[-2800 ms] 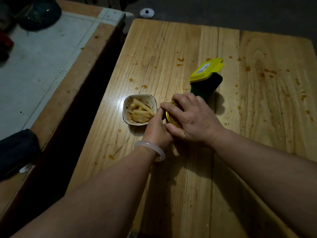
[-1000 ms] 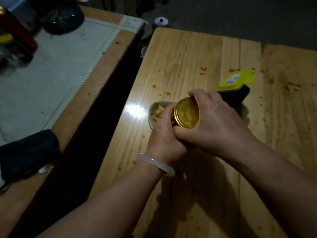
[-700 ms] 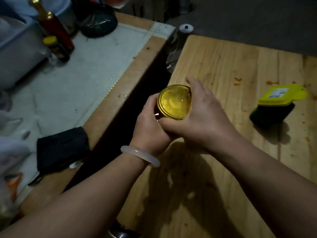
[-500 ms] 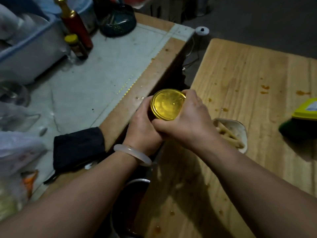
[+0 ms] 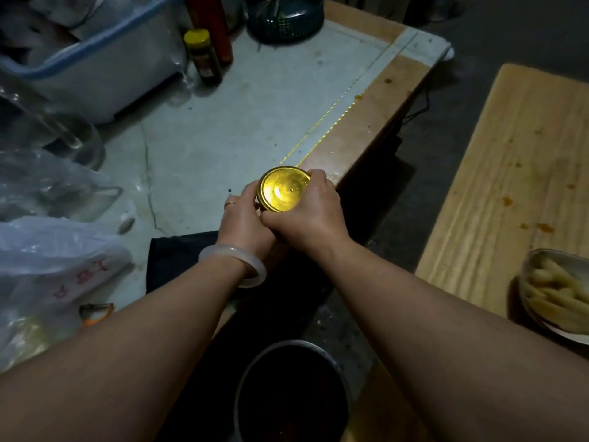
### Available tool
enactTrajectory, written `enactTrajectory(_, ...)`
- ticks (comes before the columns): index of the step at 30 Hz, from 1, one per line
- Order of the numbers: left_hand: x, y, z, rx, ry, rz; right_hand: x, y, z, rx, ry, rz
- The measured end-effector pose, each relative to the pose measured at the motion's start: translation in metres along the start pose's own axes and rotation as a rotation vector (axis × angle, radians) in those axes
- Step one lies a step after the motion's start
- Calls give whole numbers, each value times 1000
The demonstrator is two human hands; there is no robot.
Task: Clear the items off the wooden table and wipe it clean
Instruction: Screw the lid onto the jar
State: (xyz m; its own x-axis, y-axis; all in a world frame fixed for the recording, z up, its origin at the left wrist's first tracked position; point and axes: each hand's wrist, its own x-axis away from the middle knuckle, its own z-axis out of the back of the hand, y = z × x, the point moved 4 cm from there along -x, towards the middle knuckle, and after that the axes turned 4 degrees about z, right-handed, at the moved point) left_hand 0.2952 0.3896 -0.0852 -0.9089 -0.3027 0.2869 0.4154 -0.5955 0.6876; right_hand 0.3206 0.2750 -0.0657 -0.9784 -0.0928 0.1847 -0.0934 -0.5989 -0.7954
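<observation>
A jar with a gold lid (image 5: 283, 189) is held over the near edge of the side counter (image 5: 242, 122). My left hand (image 5: 243, 223) grips the jar's body from the left, and my right hand (image 5: 307, 215) curls round the lid and right side. The jar's body is hidden by my fingers. The wooden table (image 5: 516, 173), spotted with orange sauce, lies to the right. A small bowl of pale food strips (image 5: 556, 293) stands at its near left edge.
On the counter stand a yellow-capped bottle (image 5: 204, 57), a red bottle (image 5: 212, 25), a blue-rimmed tub (image 5: 95, 55), a dark basket (image 5: 285, 19), plastic bags (image 5: 47, 260) and a dark cloth (image 5: 178, 260). A metal pot (image 5: 290, 390) sits low between counter and table.
Both hands lifted the jar off the wooden table and carried it left over the gap to the counter's edge. The view swung left, so the bowl and table slid right.
</observation>
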Motion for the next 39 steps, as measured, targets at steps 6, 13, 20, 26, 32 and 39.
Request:
enactTrajectory(6, -11, -23, 10, 50, 32, 140, -13, -5, -25, 58, -28, 26)
enactTrajectory(13, -15, -35, 10, 129, 13, 221, -23, -5, -40, 86, -50, -2)
enactTrajectory(20, -19, -36, 6, 247, -34, 245, -32, -4, -50, 80, -56, -21)
enactTrajectory(26, -27, -34, 6, 293, -69, 254, -40, -3, -52, -13, -91, -22)
enactTrajectory(32, -38, -35, 7, 369, -92, 353, -37, -5, -45, -119, -99, 15)
enactTrajectory(39, -47, -36, 4, 622, -96, 449, -37, -3, -43, -336, -183, -37)
